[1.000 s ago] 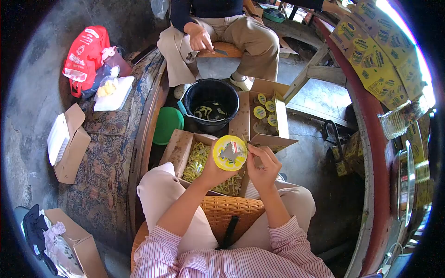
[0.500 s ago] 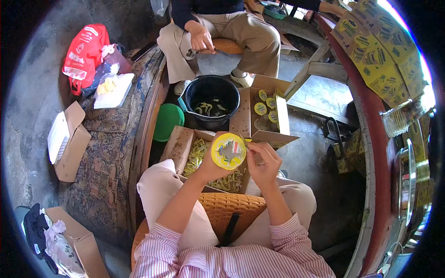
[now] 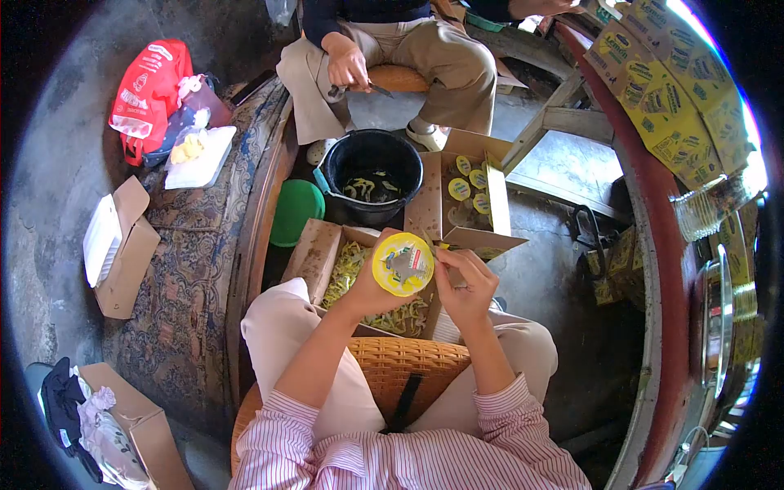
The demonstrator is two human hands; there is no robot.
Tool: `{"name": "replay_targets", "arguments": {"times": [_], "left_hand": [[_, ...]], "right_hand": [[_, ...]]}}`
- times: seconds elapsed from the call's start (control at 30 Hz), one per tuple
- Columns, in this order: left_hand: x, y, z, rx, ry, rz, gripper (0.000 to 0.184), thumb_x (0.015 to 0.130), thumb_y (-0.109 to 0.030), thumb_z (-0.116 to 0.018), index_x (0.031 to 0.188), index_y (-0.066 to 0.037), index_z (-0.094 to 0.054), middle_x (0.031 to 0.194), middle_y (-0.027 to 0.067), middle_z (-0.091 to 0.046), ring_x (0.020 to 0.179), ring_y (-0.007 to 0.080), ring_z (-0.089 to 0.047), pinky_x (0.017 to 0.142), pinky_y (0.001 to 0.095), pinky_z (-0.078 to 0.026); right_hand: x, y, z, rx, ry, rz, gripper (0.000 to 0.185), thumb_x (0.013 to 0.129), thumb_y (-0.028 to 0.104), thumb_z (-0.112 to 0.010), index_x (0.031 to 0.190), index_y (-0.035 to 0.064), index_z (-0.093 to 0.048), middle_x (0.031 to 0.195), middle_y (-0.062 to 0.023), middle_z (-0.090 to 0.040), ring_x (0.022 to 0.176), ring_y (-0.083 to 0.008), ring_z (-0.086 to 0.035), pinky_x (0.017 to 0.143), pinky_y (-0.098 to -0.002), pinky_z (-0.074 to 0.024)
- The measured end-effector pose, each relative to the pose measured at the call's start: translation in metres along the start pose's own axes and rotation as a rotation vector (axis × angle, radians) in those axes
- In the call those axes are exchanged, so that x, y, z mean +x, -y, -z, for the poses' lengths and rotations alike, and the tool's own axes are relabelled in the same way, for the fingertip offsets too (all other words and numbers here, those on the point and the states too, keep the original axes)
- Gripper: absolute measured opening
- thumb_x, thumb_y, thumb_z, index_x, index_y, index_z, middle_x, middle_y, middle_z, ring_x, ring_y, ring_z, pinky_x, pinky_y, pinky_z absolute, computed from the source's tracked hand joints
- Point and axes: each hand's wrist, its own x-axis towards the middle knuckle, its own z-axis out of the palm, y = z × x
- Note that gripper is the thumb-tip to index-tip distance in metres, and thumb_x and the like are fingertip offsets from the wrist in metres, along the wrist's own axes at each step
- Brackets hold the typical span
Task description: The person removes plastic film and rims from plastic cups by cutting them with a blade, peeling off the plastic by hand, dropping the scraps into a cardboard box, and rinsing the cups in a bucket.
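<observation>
My left hand [image 3: 369, 292] is wrapped round a cup with a yellow printed lid [image 3: 403, 264], its top facing me. At the cup's right edge, the fingers of my right hand [image 3: 467, 286] are pinched on a thin blade-like tool, mostly hidden, with a bit of yellow at the rim. Below the cup stands a cardboard box [image 3: 313, 253] of yellow-green strips [image 3: 347, 269]. Beyond it are a black bucket [image 3: 371, 214] with some strips inside and another carton [image 3: 422, 204] holding several yellow-lidded cups [image 3: 459, 189].
Opposite sits a person [image 3: 367, 33], a small knife in one hand. A green lid [image 3: 297, 214] lies left of the bucket. Left is a patterned bench [image 3: 188, 269] with a red bag [image 3: 153, 94]; right, a red-edged table [image 3: 653, 269] with yellow wrapper sheets [image 3: 661, 90].
My hands and the cup have hardly moved. The other person's arm at the top right has reached out toward the table, and their knife has shifted slightly.
</observation>
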Motion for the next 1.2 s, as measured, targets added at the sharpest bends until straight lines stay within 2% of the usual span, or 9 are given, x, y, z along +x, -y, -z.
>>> {"name": "replay_targets", "arguments": {"times": [0.13,0.43,0.73,0.87,0.93,1.13,1.2], "left_hand": [[-0.001,0.005,0.002,0.039,-0.01,-0.045,0.067,0.054,-0.003,-0.074,0.111,-0.006,-0.041,0.102,0.0056,-0.044,0.098,0.0168,-0.048,0.085,0.0278,-0.04],[-0.002,0.008,0.011,-0.047,0.089,0.046,0.071,0.051,-0.001,-0.071,0.113,-0.006,-0.037,0.105,0.0052,-0.041,0.102,0.0158,-0.045,0.086,0.0271,-0.039],[0.0,0.005,0.008,-0.015,-0.024,-0.02,0.071,0.058,-0.002,-0.073,0.115,-0.004,-0.032,0.109,0.0085,-0.047,0.102,0.0165,-0.048,0.089,0.0288,-0.039],[-0.004,0.008,-0.01,-0.158,-0.13,-0.041,0.07,0.061,0.001,-0.071,0.12,-0.003,-0.033,0.112,0.0098,-0.049,0.104,0.0174,-0.05,0.091,0.0307,-0.039],[-0.007,0.016,-0.014,-0.15,-0.147,-0.086,0.069,0.063,0.003,-0.068,0.123,-0.003,-0.034,0.116,0.0101,-0.048,0.107,0.018,-0.049,0.093,0.0317,-0.039],[-0.007,0.015,-0.014,-0.085,-0.169,-0.002,0.068,0.065,-0.001,-0.071,0.122,-0.003,-0.034,0.114,0.0104,-0.049,0.102,0.0183,-0.051,0.089,0.0317,-0.042],[-0.006,0.016,-0.015,-0.06,-0.201,-0.04,0.069,0.063,-0.002,-0.072,0.121,-0.003,-0.035,0.113,0.0103,-0.05,0.103,0.0182,-0.051,0.089,0.0317,-0.042]], "right_hand": [[0.0,-0.001,-0.001,0.0,0.009,0.012,0.021,0.067,-0.008,-0.064,0.085,0.0018,-0.065,0.075,-0.0121,-0.062,0.064,-0.0214,-0.062,0.057,-0.0265,-0.0492],[0.001,0.0,0.001,0.026,0.05,0.011,0.018,0.068,-0.007,-0.065,0.084,-0.0007,-0.064,0.074,-0.012,-0.063,0.064,-0.0187,-0.062,0.057,-0.0247,-0.0484],[-0.001,0.0,-0.003,0.009,-0.07,0.023,0.02,0.066,-0.008,-0.064,0.085,-0.0001,-0.063,0.074,-0.0119,-0.062,0.063,-0.0201,-0.061,0.056,-0.0254,-0.0484],[-0.003,0.0,-0.004,0.002,-0.153,0.003,0.021,0.065,-0.009,-0.065,0.084,0.0,-0.062,0.073,-0.0117,-0.061,0.062,-0.0198,-0.061,0.056,-0.0255,-0.0482],[-0.004,0.0,-0.006,-0.01,-0.148,0.014,0.021,0.065,-0.009,-0.065,0.084,-0.0003,-0.062,0.072,-0.0117,-0.061,0.062,-0.0198,-0.061,0.056,-0.0256,-0.0481],[-0.002,0.008,-0.008,-0.029,-0.117,0.044,0.018,0.066,-0.009,-0.064,0.082,-0.001,-0.062,0.071,-0.0122,-0.061,0.061,-0.02,-0.061,0.056,-0.0256,-0.048],[-0.003,0.007,-0.009,-0.032,-0.12,0.05,0.018,0.067,-0.009,-0.065,0.082,-0.0012,-0.062,0.072,-0.0124,-0.062,0.061,-0.02,-0.061,0.056,-0.0257,-0.048]]}}
